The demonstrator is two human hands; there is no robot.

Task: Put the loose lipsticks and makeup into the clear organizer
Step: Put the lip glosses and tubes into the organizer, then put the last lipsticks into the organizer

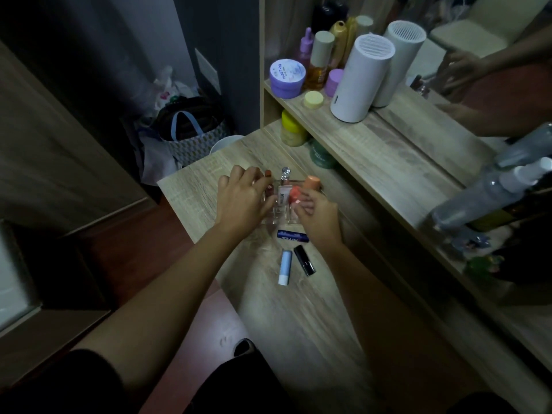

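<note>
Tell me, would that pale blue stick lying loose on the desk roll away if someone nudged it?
Probably. The pale blue stick is a smooth round tube lying on its side on the flat wooden desk, so a sideways nudge would likely roll it. It looks small and plastic, so probably light and stiff. The black lipstick beside it might stop it.

Home bedroom, vanity corner. Evidence: wood-grain desk (298,309) with raised shelf (373,144) at 1 o'clock carrying cosmetic jars and bottles; mirror (478,85) at 2 o'clock; tote bag (194,135) on floor at 11 o'clock.
</note>
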